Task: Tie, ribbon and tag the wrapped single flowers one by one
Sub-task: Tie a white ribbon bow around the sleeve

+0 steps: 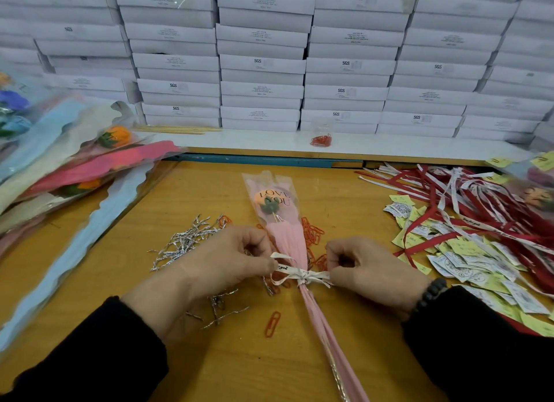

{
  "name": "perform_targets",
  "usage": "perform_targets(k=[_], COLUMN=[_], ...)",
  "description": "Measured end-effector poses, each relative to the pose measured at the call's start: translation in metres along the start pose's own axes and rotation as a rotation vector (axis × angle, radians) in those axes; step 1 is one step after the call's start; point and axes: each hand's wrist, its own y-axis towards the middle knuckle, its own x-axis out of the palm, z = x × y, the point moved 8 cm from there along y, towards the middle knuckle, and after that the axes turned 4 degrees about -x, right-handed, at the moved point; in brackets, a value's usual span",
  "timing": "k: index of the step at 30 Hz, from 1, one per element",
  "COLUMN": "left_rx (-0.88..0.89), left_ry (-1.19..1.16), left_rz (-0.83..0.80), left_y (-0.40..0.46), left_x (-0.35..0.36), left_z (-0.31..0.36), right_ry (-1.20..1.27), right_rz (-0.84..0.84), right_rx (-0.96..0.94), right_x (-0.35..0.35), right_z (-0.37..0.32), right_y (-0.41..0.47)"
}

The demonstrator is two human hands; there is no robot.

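Filling the whole back of the view, a wall of white boxes (263,62), too many and too cut off at the edges to count. Spread in front, a yellow wooden worktop (192,191). Piled at left, wrapped flowers (90,167) in blue, cream and pink sleeves, overlapping and blurred, number not clear. Heaped at right, red and white ribbons (467,197) tangled over yellow and white tags (467,251), past counting. Lying mid-worktop, one pink wrapped flower (277,209), head away from the person, sleeve printed "LOVE YOU", stem end cut off by the bottom edge. Knotted round its neck, one cream ribbon (302,274). Left hand (221,263) pinching the ribbon's left tail, fingers curled; right hand (368,266) pinching the right tail, fingertips hidden behind the knuckles. Scattered left of the flower, silver twist ties (186,239), uncountable. Half hidden under the sleeve, orange paper clips (313,230); one more clip (272,324) alone near the stem.
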Motion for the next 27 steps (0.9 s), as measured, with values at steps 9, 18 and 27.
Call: perform_targets(k=[9,18,27], left_rx=[0.104,0.032,0.001], left_ry=[-0.326,-0.054,0.050], left_rz=[-0.122,-0.042,-0.023], left_y=[0.000,0.001,0.000], left_x=[0.022,0.020,0.017], left_z=[0.011,0.006,0.003], right_ry=[0.057,0.031,-0.008], right_rz=[-0.022,-0.097,-0.136], right_rx=[-0.047,-0.011,-0.008], right_x=[0.003,0.007,0.006], right_z=[-0.001,0.000,0.002], right_y=[0.000,-0.001,-0.004])
